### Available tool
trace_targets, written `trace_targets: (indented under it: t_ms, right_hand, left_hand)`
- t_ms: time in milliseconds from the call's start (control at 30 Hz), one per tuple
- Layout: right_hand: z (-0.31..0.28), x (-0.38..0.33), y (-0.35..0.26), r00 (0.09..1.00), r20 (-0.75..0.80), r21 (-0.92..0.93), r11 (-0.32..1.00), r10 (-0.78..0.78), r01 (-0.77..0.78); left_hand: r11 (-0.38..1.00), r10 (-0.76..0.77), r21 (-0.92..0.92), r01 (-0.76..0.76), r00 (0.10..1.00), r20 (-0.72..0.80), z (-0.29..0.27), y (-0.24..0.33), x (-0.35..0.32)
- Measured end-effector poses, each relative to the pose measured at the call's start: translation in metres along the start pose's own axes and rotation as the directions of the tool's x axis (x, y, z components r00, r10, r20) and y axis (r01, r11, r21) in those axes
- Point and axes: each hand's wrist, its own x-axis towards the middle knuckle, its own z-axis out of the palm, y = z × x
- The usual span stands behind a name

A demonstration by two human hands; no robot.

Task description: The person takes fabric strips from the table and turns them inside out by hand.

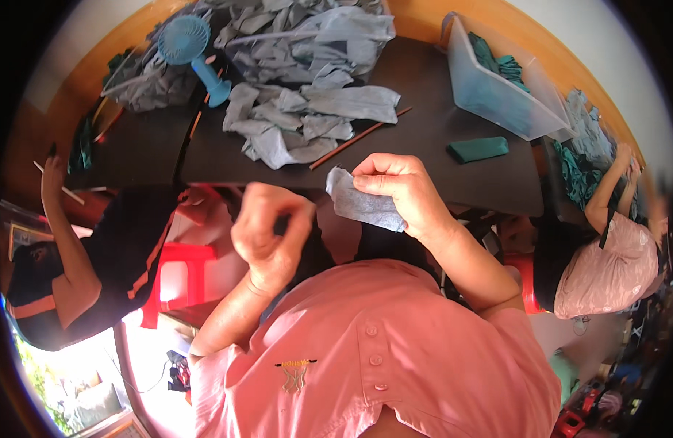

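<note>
My right hand [401,187] pinches a small grey cloth piece [364,206] between thumb and fingers, just off the table's near edge. The piece looks like a flat, narrow strip of fabric, hanging slightly tilted to the left of the hand. My left hand [271,230], a little blurred, is raised to the left of the cloth and apart from it. Its fingers curl in toward the thumb; whatever they may hold is hidden. Beyond both hands, a loose pile of grey cloth pieces [278,124] lies on the dark table [417,80].
A brown stick [360,139] rests beside the pile. To its right lies a folded green cloth [478,150]. Bins of grey cloth [307,55] and green cloth [508,87] stand behind, with a blue fan [194,55] at the left. Co-workers sit on both sides.
</note>
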Motion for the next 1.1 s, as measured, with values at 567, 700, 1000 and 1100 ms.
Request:
trace_targets:
  t_ms: [567, 700, 1000, 1100]
  right_hand:
    - [0.048, -0.008, 0.069, 0.887, 0.253, -0.636, 0.624, -0.387, 0.454]
    - [0.041, -0.021, 0.067, 0.933, 0.170, -0.566, 0.744, -0.317, 0.356]
    - [0.016, -0.055, 0.063, 0.978, -0.168, -0.236, 0.958, 0.126, -0.164]
    - [0.015, -0.063, 0.064, 0.981, -0.178, -0.167, 0.980, 0.079, -0.109]
  left_hand:
    - [-0.115, -0.699, -0.581, 0.806, 0.350, 0.623, -0.001, -0.036, -0.065]
    - [-0.073, -0.687, -0.551, 0.832, 0.358, 0.632, 0.011, -0.033, -0.069]
    - [-0.073, -0.574, -0.458, 0.886, 0.338, 0.746, 0.036, -0.017, -0.075]
    - [-0.091, -0.540, -0.448, 0.890, 0.334, 0.773, 0.043, -0.012, -0.074]
